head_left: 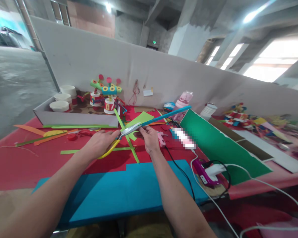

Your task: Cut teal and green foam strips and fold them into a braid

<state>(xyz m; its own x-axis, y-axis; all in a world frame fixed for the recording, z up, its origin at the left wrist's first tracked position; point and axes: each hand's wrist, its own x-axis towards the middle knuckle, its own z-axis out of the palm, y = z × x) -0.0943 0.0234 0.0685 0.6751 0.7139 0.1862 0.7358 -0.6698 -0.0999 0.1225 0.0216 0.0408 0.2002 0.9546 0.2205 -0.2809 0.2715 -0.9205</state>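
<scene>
My left hand (103,143) is closed on a pair of yellow-handled scissors (131,128), whose blades point right toward my right hand. My right hand (150,140) pinches a long blue paper strip (172,114) near its lower end, and the rest slants up to the right. The blades meet or overlap that lower end; whether they are cutting it I cannot tell. Beneath the scissors, a light green paper strip (133,152) crosses another green strip (69,152) on the red tabletop. A green paper piece (144,118) lies just behind my right hand.
A large blue sheet (109,195) covers the near edge. A pink glue gun (161,139) lies right of my right hand. At the back left, a white box (74,119) holds paper cups and cup figures (109,105). Green board (211,145) and a purple power strip (206,175) stand right.
</scene>
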